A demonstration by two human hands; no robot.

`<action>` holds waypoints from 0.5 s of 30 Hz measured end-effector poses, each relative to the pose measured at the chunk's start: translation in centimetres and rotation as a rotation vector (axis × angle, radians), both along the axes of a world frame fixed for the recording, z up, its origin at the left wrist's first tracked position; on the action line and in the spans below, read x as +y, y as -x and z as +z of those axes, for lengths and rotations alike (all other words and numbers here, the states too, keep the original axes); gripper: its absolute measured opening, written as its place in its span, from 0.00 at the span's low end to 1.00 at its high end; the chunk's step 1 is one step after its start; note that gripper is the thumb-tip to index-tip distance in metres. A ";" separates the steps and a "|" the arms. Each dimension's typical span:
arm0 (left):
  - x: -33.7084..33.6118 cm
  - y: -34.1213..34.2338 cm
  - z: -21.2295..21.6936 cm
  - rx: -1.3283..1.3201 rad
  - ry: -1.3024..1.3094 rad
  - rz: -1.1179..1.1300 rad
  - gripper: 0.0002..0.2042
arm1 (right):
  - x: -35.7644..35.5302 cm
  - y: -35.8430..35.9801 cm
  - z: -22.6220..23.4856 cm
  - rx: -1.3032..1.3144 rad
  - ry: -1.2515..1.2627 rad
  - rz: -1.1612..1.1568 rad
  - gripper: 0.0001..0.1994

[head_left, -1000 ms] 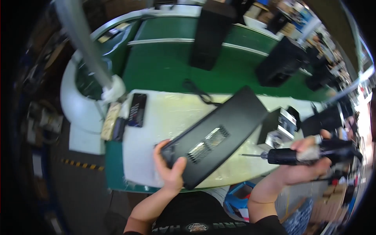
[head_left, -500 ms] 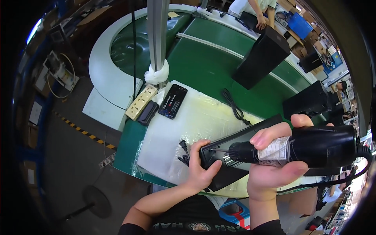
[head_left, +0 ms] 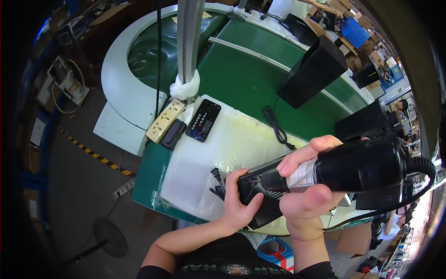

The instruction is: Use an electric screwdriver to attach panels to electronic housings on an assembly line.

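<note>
My right hand (head_left: 304,202) is wrapped round a black corded electric screwdriver (head_left: 367,165), held nearly level. Its tip points left at the end of a black box-shaped housing (head_left: 265,215), partly hidden behind the tool and hand. Whether the bit sits on a screw cannot be made out. My left hand (head_left: 236,204) grips the left end of this housing, fingers over the far edge and thumb on the near face. Beside that hand lies a black two-pin plug with its cord (head_left: 215,176). Under the housing is a plastic-wrapped foam pad (head_left: 209,156).
A phone (head_left: 203,121), a beige power strip (head_left: 165,122) and a small dark case (head_left: 174,134) lie by a metal post (head_left: 188,46). Beyond are a bundled black cord (head_left: 278,128), a tall black speaker box (head_left: 316,72) on the green belt (head_left: 241,74), and a co-worker's arm (head_left: 325,8).
My right hand has brought the screwdriver left, its tip closer to the housing's end. My left hand keeps its grip. The co-worker's hand has left the tall black box and moved right.
</note>
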State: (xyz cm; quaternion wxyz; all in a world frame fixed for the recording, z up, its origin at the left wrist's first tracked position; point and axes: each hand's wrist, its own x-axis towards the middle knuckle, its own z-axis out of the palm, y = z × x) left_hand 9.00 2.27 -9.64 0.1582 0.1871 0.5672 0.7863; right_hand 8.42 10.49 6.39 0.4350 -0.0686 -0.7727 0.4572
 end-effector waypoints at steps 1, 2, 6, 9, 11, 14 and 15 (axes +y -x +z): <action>0.0 -0.1 0.2 0.006 0.008 0.005 0.30 | -0.1 -0.2 0.4 0.008 -0.003 -0.006 0.40; 0.1 0.0 -0.1 0.010 0.004 -0.006 0.30 | -0.1 -0.2 0.8 -0.039 -0.014 0.045 0.40; -0.3 0.6 -0.3 0.134 0.045 0.033 0.29 | 0.8 -0.8 0.2 -0.104 0.001 0.219 0.37; -2.8 2.3 0.5 -0.376 -0.073 -0.314 0.29 | 1.5 -0.4 -1.6 -0.124 -0.028 0.310 0.30; -4.0 4.8 -2.1 -0.264 0.026 -0.426 0.30 | 2.0 0.8 -0.8 0.113 0.083 0.342 0.29; -4.2 8.5 -2.4 0.071 0.236 -0.668 0.33 | 1.4 0.4 2.0 0.473 0.266 0.041 0.32; -4.0 9.3 -1.9 0.293 0.336 -0.811 0.34 | 3.3 -1.7 2.1 0.329 0.236 0.067 0.34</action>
